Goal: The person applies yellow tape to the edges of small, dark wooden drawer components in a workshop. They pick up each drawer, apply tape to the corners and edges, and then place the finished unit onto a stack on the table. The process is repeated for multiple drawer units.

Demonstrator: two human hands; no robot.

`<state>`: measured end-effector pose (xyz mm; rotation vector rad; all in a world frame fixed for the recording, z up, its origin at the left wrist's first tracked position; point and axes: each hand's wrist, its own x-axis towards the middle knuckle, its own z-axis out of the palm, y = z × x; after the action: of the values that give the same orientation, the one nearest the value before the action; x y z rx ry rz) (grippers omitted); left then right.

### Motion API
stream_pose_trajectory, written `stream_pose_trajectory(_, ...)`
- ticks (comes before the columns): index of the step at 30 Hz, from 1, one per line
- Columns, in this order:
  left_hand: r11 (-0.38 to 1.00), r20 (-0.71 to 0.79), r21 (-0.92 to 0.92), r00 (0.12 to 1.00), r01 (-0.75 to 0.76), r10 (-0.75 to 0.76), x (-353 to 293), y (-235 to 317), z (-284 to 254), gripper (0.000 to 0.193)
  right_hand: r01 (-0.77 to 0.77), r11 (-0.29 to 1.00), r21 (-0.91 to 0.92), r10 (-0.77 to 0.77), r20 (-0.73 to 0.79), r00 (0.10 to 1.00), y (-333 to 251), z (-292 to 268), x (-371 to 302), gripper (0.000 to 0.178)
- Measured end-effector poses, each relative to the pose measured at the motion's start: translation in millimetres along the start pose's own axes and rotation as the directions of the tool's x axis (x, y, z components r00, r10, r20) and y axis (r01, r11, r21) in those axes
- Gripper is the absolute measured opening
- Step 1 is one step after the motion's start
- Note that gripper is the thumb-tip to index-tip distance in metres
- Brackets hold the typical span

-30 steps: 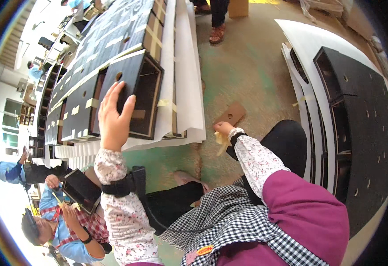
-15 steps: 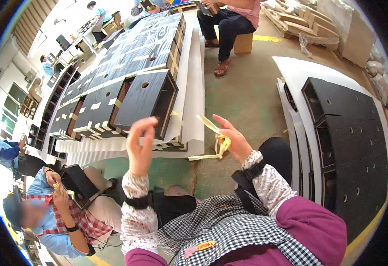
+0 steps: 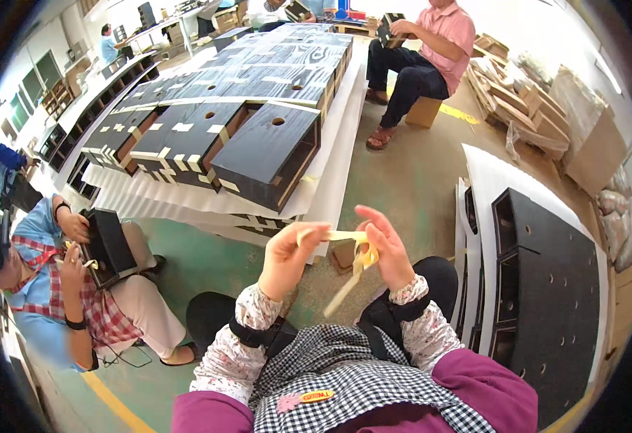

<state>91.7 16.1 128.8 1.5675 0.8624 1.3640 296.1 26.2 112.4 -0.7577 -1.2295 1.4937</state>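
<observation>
In front of my lap, a pale yellow strip of masking tape [image 3: 347, 235] stretches between my two hands. My left hand [image 3: 289, 258] is closed, its thumb and fingertips pinching one end. My right hand [image 3: 389, 252] grips the other end between thumb and fingers, the index finger raised. From the right hand a crumpled loop of tape hangs down with a loose tail. Beyond my hands, a black wooden box [image 3: 254, 155] with a round hole and an open end stands at the near corner of a row of similar taped boxes [image 3: 179, 137].
More black boxes [image 3: 547, 281] are stacked on white foam sheets at the right. At the left, a seated co-worker [image 3: 56, 267] handles a black box [image 3: 108, 245] and tape. Another person [image 3: 431, 58] sits at the back near a pallet of boards [image 3: 525, 101].
My left hand has come right and down and taken hold of the tape's free end. My right hand has moved slightly down and right. The view has tilted up.
</observation>
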Motion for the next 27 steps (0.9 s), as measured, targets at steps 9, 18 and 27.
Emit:
stream_pose_trajectory(9, 0.998, -0.112, 0.015, 0.992, 0.059, -0.057, -15, 9, -21, 0.021, 0.073, 0.954, -0.291, -0.252, -0.642, 0.724, 14, -74, 16, 0.035)
stream_pose_trajectory(18, 0.980, 0.077, 0.158, 0.988, 0.117, -0.130, 2, 0, -3, 0.023, 0.396, 0.643, -0.656, -0.338, 0.221, 0.915, 1, 44, 5, 0.055)
stream_pose_trajectory(27, 0.854, 0.221, 0.519, 0.972, -0.043, -0.085, 44, 15, -19, 0.028, 0.326, 0.641, -0.695, -0.415, 0.043, 0.909, 8, 21, 8, 0.023)
